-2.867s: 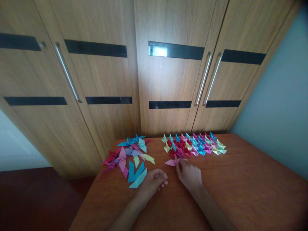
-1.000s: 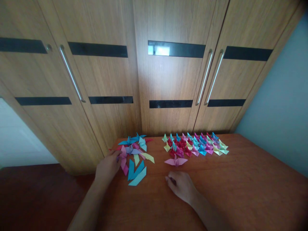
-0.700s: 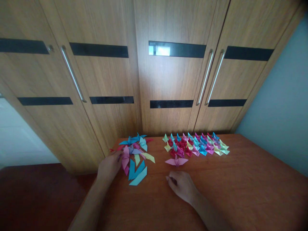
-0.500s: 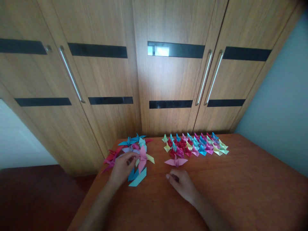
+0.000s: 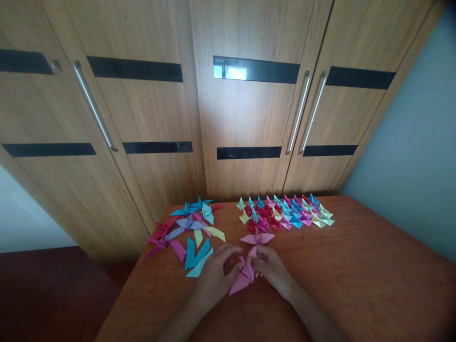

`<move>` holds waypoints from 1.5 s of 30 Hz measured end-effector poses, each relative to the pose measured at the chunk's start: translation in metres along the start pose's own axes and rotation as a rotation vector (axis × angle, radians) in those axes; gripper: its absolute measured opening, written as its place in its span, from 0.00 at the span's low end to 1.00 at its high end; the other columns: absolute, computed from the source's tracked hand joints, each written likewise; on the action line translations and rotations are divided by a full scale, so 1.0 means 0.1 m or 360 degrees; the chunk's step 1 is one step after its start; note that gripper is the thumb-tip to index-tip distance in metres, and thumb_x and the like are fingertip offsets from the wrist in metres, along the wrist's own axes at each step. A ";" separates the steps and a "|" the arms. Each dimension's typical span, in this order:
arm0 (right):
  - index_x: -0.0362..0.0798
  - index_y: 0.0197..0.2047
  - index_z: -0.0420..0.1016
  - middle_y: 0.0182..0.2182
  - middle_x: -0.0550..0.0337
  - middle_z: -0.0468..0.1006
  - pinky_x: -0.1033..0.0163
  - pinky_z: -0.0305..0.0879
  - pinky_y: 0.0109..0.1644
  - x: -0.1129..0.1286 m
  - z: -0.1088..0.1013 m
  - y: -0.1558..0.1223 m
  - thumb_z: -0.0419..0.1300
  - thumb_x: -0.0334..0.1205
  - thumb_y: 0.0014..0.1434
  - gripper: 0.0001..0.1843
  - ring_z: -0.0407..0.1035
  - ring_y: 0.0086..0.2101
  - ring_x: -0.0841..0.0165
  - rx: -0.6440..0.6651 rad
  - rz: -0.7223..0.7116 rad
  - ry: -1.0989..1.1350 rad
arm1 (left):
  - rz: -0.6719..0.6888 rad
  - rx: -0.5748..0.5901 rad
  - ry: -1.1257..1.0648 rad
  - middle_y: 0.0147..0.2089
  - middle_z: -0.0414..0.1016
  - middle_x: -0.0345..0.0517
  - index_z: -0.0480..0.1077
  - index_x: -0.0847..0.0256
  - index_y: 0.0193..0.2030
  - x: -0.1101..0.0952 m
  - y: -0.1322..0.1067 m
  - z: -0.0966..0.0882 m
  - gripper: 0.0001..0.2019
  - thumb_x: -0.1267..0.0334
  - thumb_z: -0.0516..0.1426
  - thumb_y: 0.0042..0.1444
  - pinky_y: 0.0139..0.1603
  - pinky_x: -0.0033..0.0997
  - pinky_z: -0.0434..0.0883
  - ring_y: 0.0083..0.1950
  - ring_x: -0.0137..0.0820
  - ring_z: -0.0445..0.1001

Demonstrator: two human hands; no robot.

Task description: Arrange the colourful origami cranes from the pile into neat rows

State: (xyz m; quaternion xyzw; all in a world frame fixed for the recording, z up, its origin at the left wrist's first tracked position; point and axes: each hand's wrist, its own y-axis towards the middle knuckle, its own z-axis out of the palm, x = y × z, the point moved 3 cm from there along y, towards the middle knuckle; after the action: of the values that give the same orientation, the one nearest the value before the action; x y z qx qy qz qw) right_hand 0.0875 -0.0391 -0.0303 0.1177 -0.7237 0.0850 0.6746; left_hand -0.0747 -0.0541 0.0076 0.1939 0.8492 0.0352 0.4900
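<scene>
Both hands meet at the middle of the wooden table on one pink folded paper crane. My left hand pinches its left side and my right hand pinches its right side. Just beyond the hands a second pink crane sits alone with its wings spread. A loose pile of flat cranes in blue, pink, purple and green lies to the left. Neat rows of opened cranes in many colours stand at the back right.
A wooden wardrobe with long metal handles rises directly behind the table. A pale blue wall is on the right. The table's left edge drops to a dark red floor.
My left hand reached into the left pile, took a pink crane and carried it to the table's middle. My right hand came in and took hold of it too.
</scene>
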 end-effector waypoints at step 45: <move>0.45 0.28 0.71 0.24 0.64 0.71 0.71 0.57 0.27 0.00 -0.06 -0.09 0.63 0.48 0.52 0.14 0.63 0.22 0.77 0.0264 0.0201 0.0835 | -0.0587 0.0470 -0.1444 0.29 0.73 0.45 0.72 0.66 0.31 0.20 -0.05 0.07 0.13 0.56 0.61 0.50 0.31 0.23 0.63 0.30 0.26 0.68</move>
State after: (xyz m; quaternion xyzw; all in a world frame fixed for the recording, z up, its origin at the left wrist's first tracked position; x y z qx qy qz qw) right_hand 0.0959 -0.0458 -0.0298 0.1010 -0.5208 0.2134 0.8204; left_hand -0.0791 -0.0522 -0.0136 0.1039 0.5669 -0.2599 0.7748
